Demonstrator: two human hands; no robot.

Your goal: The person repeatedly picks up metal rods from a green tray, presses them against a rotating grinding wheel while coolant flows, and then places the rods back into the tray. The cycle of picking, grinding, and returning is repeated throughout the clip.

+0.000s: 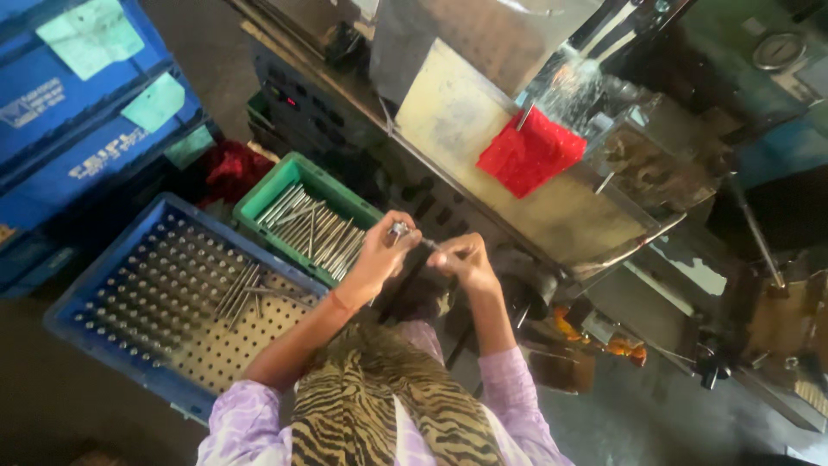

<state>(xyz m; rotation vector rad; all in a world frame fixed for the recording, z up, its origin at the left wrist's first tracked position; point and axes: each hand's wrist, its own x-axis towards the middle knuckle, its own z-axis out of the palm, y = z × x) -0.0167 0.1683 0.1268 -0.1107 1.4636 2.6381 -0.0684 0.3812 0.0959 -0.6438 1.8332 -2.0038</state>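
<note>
Two hands meet in the middle of the view, both pinching one slim metal pin (417,237) held up in the air above the person's lap. The left hand (379,255) has its fingers closed on the pin's thicker, shiny end, while the right hand (466,256) has its fingers clenched on the thinner dark end; the pin runs nearly level between them, tilted slightly down toward the right. It is short, grey and glossy, too small to show finer detail. Just left of the left hand sits a green crate (259,194) filled with a loose heap of long silvery rods (315,229) lying mostly parallel. Touching its near side is a larger blue tray (78,306) with a pale perforated board inside; small studs stand in rows across most of its holes, and a few loose rods (241,289) lie slantwise on top. More blue crates (69,112) are stacked at the upper left, with pale green paper slips on them. Beyond the hands runs a worn metal table (457,121) with a red cloth (530,151) lying on it.
</note>
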